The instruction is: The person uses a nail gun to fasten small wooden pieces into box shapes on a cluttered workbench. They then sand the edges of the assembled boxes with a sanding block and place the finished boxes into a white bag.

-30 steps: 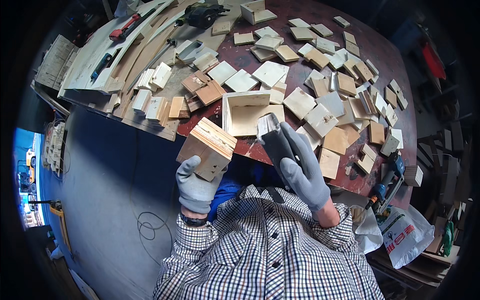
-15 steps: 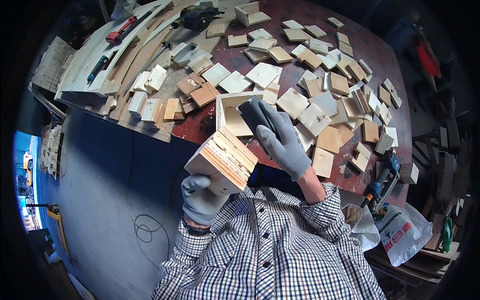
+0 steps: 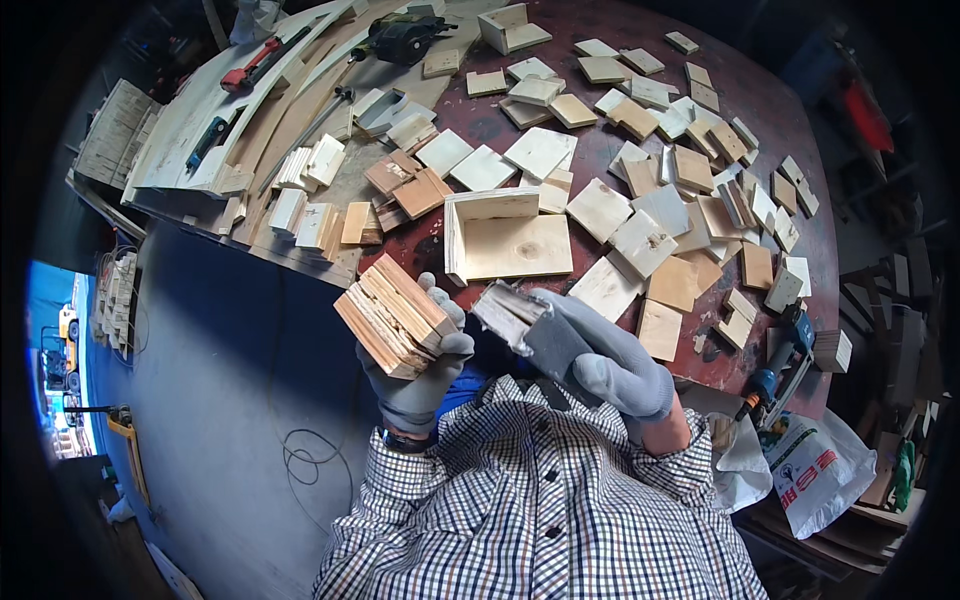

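Observation:
My gloved left hand [image 3: 420,385] grips a thick block of layered plywood [image 3: 395,318], its rough striped edges turned upward. In my gloved right hand [image 3: 625,365] is a dark sanding block [image 3: 545,335], a wood core wrapped in grey-black abrasive sheet. The sanding block is held beside the plywood block, with a gap between them. Beyond both hands, an open corner-shaped wooden piece [image 3: 515,250] with two raised sides rests on the table's near edge.
Many small wood pieces [image 3: 600,210] lie scattered over the dark red table [image 3: 610,25]. A blue power tool [image 3: 775,365] sits at the right edge by a white plastic bag [image 3: 815,470]. Red [image 3: 262,62] and black [image 3: 405,38] tools lie at the far left. A cable [image 3: 310,455] coils on the floor.
The plywood block has turned and shifted left in my left hand. My right hand has come down and nearer, tipping the sanding block so its end shows.

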The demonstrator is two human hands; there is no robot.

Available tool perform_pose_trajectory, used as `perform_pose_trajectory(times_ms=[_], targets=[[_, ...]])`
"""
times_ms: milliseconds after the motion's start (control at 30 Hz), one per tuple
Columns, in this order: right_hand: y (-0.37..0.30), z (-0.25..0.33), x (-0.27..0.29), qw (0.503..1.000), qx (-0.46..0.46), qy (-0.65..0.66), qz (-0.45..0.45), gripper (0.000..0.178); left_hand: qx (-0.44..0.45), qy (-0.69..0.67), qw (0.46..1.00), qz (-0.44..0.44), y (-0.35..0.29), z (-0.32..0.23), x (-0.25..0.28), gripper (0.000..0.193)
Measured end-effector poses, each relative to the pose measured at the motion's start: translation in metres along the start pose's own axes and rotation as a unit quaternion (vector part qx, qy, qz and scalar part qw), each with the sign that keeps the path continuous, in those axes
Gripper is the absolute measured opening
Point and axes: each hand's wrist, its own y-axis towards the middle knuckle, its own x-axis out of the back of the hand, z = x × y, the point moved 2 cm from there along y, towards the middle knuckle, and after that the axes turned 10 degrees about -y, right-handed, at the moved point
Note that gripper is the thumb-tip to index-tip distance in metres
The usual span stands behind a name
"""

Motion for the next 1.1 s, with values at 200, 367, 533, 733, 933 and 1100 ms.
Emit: perform_pose_trajectory(times_ms=[200, 367, 533, 733, 933, 1100], targets=[[0.048, 0.01, -0.003, 0.995, 0.011, 0.023, -0.097, 0.078, 0.128, -0.117, 0.984, 0.044, 0.007, 0.022, -0.012, 0.071], [0.058, 0.017, -0.023, 0.97, 0.112, -0.211, -0.053, 0.076, -0.195, 0.809, 0.554, -0.01, -0.017, 0.014, -0.005, 0.102], [0.008, 0.003, 0.009, 0.999, -0.013, -0.031, 0.011, 0.073, -0.08, 0.199, 0.968, -0.128, -0.01, -0.005, -0.006, 0.074], [0.026, 0.004, 0.012, 0.976, -0.049, -0.041, -0.21, 0.071, -0.054, 0.385, 0.898, -0.208, -0.009, -0.006, 0.011, 0.063], [0.041, 0.012, 0.011, 0.964, 0.001, -0.259, -0.058, 0.073, 0.032, 0.284, 0.946, -0.155, 0.002, 0.032, -0.039, 0.068], [0.009, -0.007, 0.042, 0.98, -0.084, -0.178, -0.019, 0.074, -0.028, 0.155, 0.972, -0.176, 0.005, 0.02, -0.026, 0.073]])
